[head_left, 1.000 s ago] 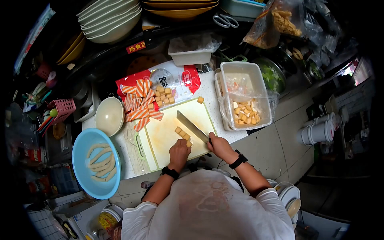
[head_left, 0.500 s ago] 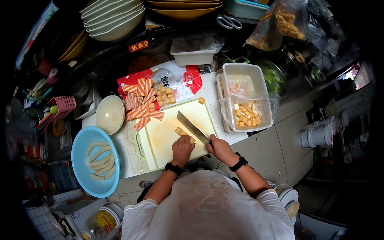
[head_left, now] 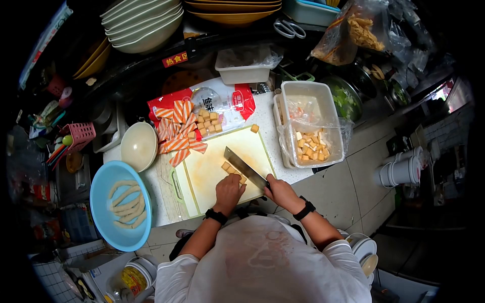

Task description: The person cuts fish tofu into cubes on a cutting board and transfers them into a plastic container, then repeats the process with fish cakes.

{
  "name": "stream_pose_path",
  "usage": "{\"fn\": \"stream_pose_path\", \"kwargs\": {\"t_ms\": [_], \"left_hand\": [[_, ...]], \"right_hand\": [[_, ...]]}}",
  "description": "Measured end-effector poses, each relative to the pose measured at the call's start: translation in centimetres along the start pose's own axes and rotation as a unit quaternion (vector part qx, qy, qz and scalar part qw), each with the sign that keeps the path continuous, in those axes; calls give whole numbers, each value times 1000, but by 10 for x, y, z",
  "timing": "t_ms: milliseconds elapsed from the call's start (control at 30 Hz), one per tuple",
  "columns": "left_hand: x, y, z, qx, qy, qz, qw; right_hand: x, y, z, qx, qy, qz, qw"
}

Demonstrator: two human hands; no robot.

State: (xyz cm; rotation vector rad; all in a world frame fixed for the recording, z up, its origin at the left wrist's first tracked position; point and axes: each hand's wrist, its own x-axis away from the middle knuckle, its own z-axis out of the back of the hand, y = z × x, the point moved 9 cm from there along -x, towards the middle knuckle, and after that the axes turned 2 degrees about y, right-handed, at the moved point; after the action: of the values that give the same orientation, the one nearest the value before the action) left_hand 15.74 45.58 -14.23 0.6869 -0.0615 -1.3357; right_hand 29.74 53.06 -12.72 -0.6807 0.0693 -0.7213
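My right hand (head_left: 281, 192) is closed round the handle of a cleaver (head_left: 246, 168), whose blade slants up and left over the cutting board (head_left: 207, 184). Curled fingers of my left hand (head_left: 230, 193) press on a short row of tan fish tofu cubes (head_left: 231, 169) beside the blade. My fingers partly hide the near end of that row. One loose cube (head_left: 254, 128) lies at the board's top edge. Behind the board are orange-and-white striped pieces (head_left: 177, 126) and a pile of cubes (head_left: 208, 122), both on a red and white bag (head_left: 237, 101).
To the right stands a plastic tub (head_left: 308, 98) with cubes inside, partly covered in clear film. A blue basin (head_left: 96, 202) holding pale strips is on the left, near a cream bowl (head_left: 139, 146). Stacked bowls (head_left: 146, 30) and scissors (head_left: 289, 29) sit on the back shelf.
The cleaver blade has tilted, showing more of its flat side, and its handle has shifted slightly down. My left hand has drawn back a little along the row of cubes.
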Motion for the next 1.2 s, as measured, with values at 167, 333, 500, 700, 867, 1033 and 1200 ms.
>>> {"fn": "stream_pose_path", "kwargs": {"t_ms": [167,333,500,700,867,1033,1200], "left_hand": [[0,-3,-3,-6,-8,-3,1000],[0,-4,-1,2,-7,0,1000],[0,-4,0,7,-5,-4,1000],[1,-9,-3,16,-6,9,1000],[3,-19,12,51,1,65,997],[2,-45,23,67,26,152,986],[5,-55,-16,131,-60,201,969]], "right_hand": [[-7,7,-2,4,33,6,999],[-4,1,4,-12,17,-6,1000],[-2,5,-8,-12,-1,-6,1000],[-11,2,-5,27,32,5,999],[-8,-13,0,28,15,3,999],[-10,-17,-7,32,5,7,999],[-10,-19,-13,27,1,18,999]]}}
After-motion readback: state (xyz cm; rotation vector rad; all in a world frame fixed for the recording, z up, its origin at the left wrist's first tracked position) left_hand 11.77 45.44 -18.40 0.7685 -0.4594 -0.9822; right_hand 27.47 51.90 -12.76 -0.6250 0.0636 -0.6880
